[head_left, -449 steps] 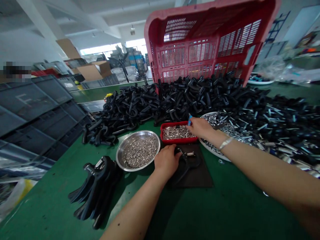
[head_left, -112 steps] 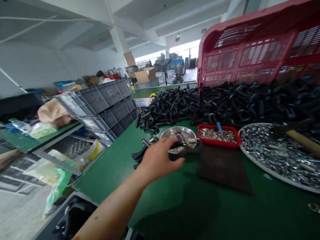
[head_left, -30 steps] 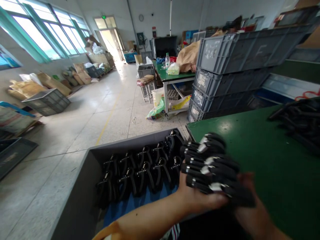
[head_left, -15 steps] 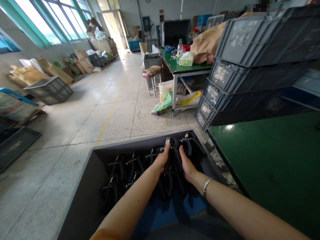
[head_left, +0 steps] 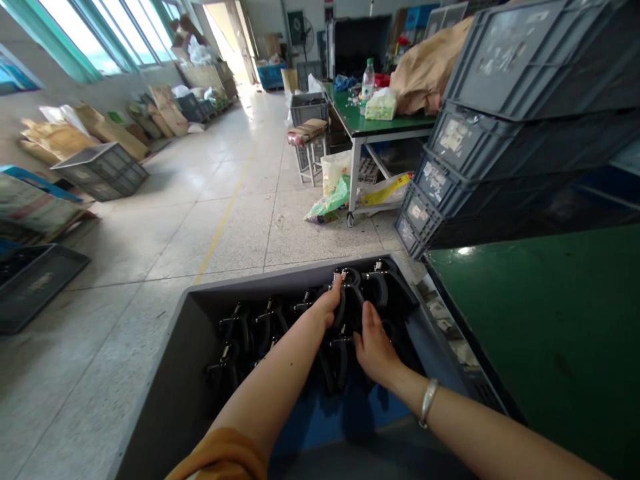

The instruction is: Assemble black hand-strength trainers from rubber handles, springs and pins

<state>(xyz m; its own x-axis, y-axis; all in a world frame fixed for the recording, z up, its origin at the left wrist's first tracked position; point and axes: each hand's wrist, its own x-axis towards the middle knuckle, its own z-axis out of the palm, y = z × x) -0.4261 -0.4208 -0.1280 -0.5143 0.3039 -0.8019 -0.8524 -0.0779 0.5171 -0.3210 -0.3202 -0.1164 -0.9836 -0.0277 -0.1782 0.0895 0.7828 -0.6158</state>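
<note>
Black hand grip strengtheners with metal springs stand in rows inside a grey plastic crate [head_left: 165,373]. My left hand [head_left: 329,301] is closed around the upper part of one hand grip strengthener [head_left: 354,279] in the back row, its thumb by the metal spring. My right hand [head_left: 377,347] is bent around the lower right handle of that same piece, fingers together and thumb apart; the fingertips are partly hidden. Just below, between my hands, stands another hand grip strengthener [head_left: 342,360]. My left forearm covers part of the rows.
Right of the crate is a green tabletop [head_left: 540,320]. Stacked grey crates [head_left: 450,137] rise behind it. Farther off stand a green table [head_left: 357,123] with a bottle and tissue pack, and a stool [head_left: 307,130]. Sacks and another crate [head_left: 103,170] line the left wall.
My right hand has slid down along the hand grip strengthener, toward me. My left hand stays near its top. The view has shifted slightly.
</note>
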